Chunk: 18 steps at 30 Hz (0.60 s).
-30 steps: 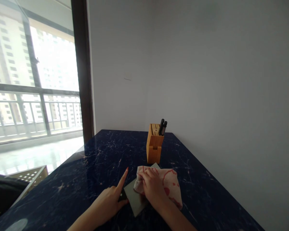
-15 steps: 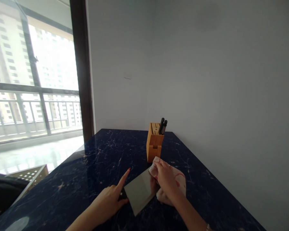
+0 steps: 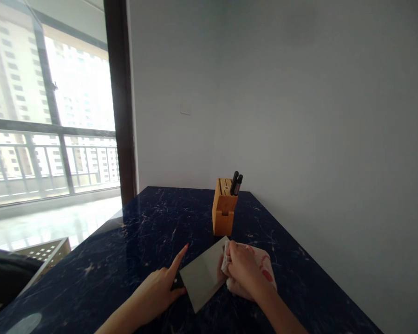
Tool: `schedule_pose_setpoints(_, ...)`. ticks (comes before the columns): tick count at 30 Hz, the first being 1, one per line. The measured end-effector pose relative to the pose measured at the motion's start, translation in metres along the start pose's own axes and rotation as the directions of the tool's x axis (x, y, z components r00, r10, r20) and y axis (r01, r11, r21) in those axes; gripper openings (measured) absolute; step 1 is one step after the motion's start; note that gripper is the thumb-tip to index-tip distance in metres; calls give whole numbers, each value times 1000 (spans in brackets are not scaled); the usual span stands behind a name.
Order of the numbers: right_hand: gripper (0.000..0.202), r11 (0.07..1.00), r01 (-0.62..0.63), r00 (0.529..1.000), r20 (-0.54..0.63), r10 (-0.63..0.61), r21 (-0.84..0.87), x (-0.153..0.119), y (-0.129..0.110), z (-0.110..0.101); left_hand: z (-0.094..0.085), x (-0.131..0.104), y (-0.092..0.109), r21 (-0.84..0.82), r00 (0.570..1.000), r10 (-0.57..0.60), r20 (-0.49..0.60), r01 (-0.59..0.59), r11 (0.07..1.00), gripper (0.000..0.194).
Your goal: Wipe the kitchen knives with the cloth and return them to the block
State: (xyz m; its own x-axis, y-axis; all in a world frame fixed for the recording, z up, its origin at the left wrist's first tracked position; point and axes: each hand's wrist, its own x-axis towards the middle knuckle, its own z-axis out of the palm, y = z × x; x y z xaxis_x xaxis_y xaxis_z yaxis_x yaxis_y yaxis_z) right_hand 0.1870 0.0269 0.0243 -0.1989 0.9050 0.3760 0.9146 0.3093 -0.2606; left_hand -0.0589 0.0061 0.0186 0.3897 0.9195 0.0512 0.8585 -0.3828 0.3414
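Note:
My left hand (image 3: pixel 160 287) is wrapped round the black handle of a cleaver (image 3: pixel 204 273), its index finger stretched out past the grip. The broad, shiny blade lies tilted across the space between my hands. At the blade's right end, my right hand (image 3: pixel 243 266) grips a white cloth with red marks (image 3: pixel 263 264). The cloth touches the blade's edge there, and part of it hangs below and to the right of my fingers. Just beyond the blade stands a wooden knife block (image 3: pixel 224 213) with two dark-handled tools (image 3: pixel 236 183) in its slots.
Everything rests on or above a dark blue marbled tabletop (image 3: pixel 153 232). White walls (image 3: pixel 299 116) rise behind and to the right. A pale perforated basket or seat (image 3: pixel 52 255) and a black item (image 3: pixel 9 278) are at the left, below a large window (image 3: pixel 80 93).
My right hand has moved the cloth toward me and slightly right along the blade's end, uncovering the far corner. My left hand and the cleaver have stayed in place.

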Motion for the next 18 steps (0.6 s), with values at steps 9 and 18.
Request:
schedule_pose_setpoints(9, 27, 996, 94, 973, 210, -90, -6, -16, -41, -11, 3, 1, -2, -36, 1000, 6, 7, -6, 999, 84)
schedule_pose_setpoints(18, 27, 917, 320, 891, 255, -376, 236, -34, -79, 4, 10, 4, -9, 14, 999, 32, -25, -32, 999, 83)
